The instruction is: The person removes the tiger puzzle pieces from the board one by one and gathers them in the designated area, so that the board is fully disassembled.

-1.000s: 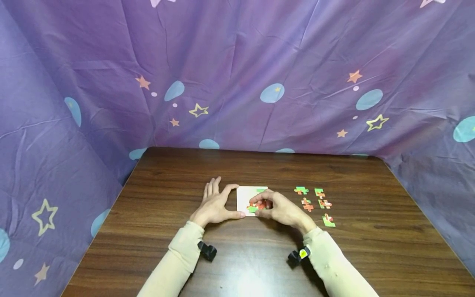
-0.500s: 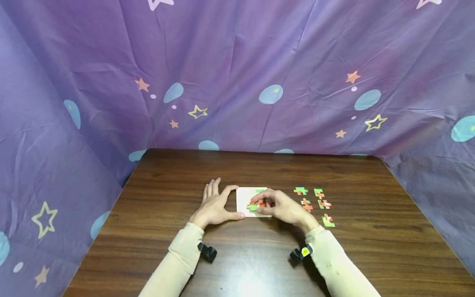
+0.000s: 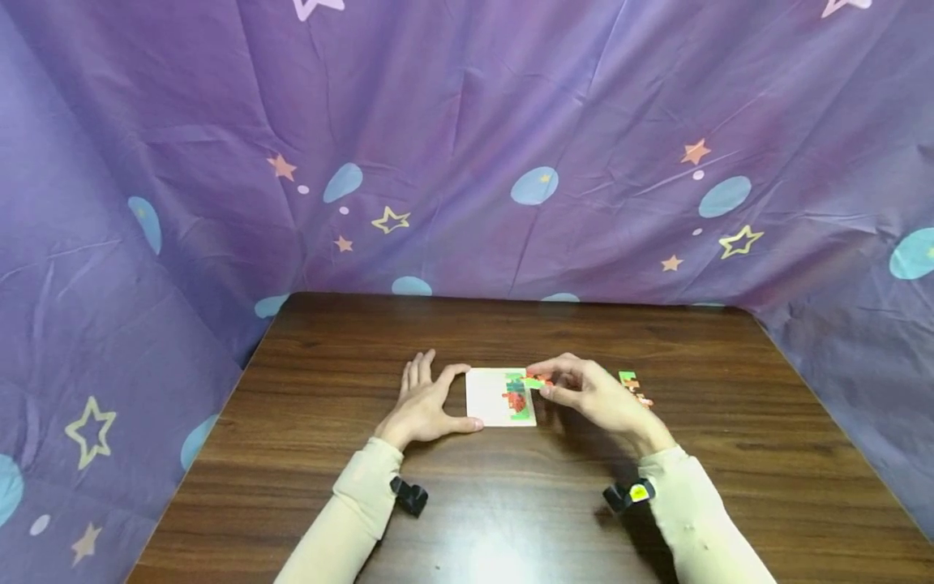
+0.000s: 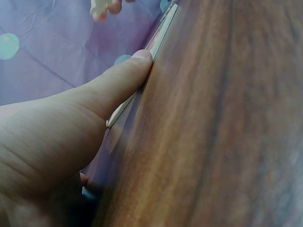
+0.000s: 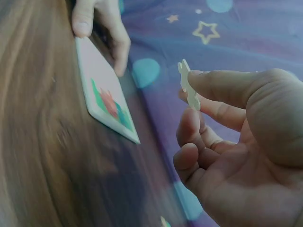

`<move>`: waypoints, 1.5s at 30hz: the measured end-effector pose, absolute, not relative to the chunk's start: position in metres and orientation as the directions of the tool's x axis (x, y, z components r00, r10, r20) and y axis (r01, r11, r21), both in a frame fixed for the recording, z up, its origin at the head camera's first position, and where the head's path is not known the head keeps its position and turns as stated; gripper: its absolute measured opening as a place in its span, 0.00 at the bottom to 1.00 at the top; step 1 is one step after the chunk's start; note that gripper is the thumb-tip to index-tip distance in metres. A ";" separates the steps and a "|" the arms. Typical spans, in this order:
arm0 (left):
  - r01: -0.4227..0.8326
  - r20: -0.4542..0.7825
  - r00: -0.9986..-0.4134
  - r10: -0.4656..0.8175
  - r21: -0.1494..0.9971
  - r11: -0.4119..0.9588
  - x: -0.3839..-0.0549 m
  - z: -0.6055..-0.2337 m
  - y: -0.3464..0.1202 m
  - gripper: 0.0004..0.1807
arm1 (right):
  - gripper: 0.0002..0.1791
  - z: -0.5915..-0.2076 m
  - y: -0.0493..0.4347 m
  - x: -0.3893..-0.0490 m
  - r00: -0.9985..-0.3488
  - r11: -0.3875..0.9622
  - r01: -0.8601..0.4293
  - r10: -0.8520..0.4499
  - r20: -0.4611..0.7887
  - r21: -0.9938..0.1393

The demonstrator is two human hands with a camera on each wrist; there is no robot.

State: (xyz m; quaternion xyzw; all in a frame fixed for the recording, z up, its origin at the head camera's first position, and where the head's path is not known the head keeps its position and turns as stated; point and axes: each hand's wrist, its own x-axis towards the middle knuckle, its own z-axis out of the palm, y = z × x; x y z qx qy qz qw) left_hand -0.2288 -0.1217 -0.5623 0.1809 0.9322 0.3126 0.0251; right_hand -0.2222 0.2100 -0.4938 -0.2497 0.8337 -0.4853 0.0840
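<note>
A flat white puzzle board point(image 3: 483, 397) lies on the table, with green and red puzzle pieces point(image 3: 516, 401) along its right side. My left hand point(image 3: 419, 405) holds the board at its left corners, thumb at the near one and index finger at the far one; its other fingers are stretched out. In the left wrist view the thumb point(image 4: 128, 75) lies against the board's edge. My right hand point(image 3: 594, 397) pinches a red and green puzzle piece point(image 3: 535, 384) between thumb and fingers near the board's far right corner. The right wrist view shows that puzzle piece point(image 5: 190, 87) edge-on, above the table.
More loose puzzle pieces point(image 3: 628, 379) lie on the brown wooden table point(image 3: 350, 341) right of my right hand, some hidden behind it. A purple curtain with stars point(image 3: 467, 162) hangs behind the table and at both sides.
My right hand has moved right and away from the middle of the board with the puzzle piece, uncovering the pieces on the board's right side. The left hand has stayed put.
</note>
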 end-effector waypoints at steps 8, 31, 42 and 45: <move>0.319 0.061 -0.933 0.354 0.594 0.738 -0.229 -0.559 -0.123 0.58 | 0.20 -0.482 0.248 -0.213 -0.887 0.417 -0.319 -0.447 0.114 -0.851; 0.317 0.059 -0.933 0.354 0.599 0.735 -0.228 -0.561 -0.122 0.57 | 0.22 -0.503 0.311 -0.189 -0.912 0.428 -0.299 -0.390 0.124 -0.853; 0.328 0.070 -0.930 0.360 0.597 0.733 -0.229 -0.563 -0.123 0.57 | 0.20 -0.511 0.326 -0.181 -0.859 0.480 -0.439 -0.471 0.198 -0.760; 0.326 0.069 -0.931 0.359 0.599 0.731 -0.229 -0.563 -0.123 0.57 | 0.21 -0.513 0.329 -0.179 -0.852 0.486 -0.448 -0.486 0.194 -0.751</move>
